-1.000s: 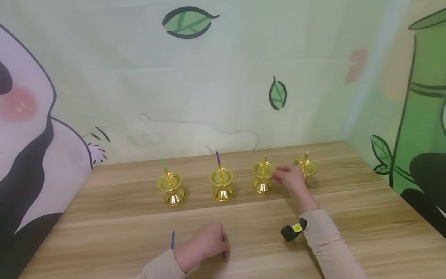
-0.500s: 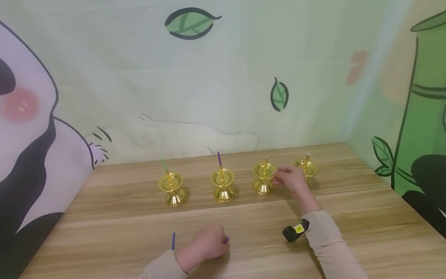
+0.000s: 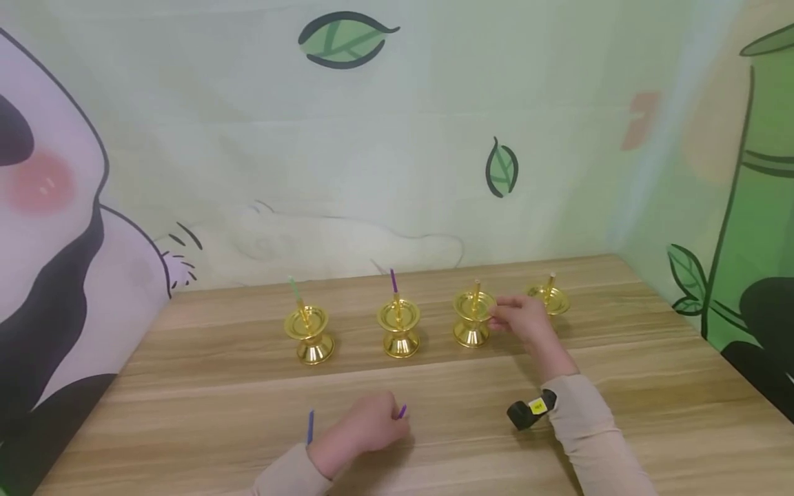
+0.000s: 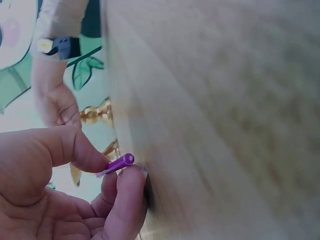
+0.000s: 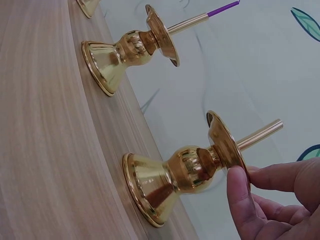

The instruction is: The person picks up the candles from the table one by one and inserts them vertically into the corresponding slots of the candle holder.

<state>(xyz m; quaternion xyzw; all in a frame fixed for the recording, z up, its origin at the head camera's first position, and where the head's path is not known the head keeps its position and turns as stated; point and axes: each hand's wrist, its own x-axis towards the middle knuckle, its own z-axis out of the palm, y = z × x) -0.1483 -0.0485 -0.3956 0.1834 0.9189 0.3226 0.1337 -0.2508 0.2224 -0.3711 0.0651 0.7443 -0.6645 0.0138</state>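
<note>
My left hand (image 3: 369,424) pinches a thin purple candle (image 4: 120,164) between thumb and fingers, low over the table's near part. In the head view only the candle's tip shows past the fingers. My right hand (image 3: 527,322) pinches the dish rim of a gold candle holder (image 5: 192,172), whose upright tube has no candle in it. To its left stands a gold holder (image 3: 400,341) with a purple candle (image 3: 393,280) in its tube. Farther left, another holder (image 3: 315,350) bears a green candle (image 3: 294,288). The rightmost holder (image 3: 556,301) is partly hidden behind my right hand.
A blue candle (image 3: 311,426) lies on the wood-grain table (image 3: 205,413), just left of my left hand. Behind the row of holders rises a printed backdrop (image 3: 403,172) with leaves and a panda. A black camera (image 3: 524,415) sits on the right wrist.
The purple candle in my left hand has turned from pointing down toward the table to tip up beside the fingers. My right hand keeps its grip on the holder's rim.
</note>
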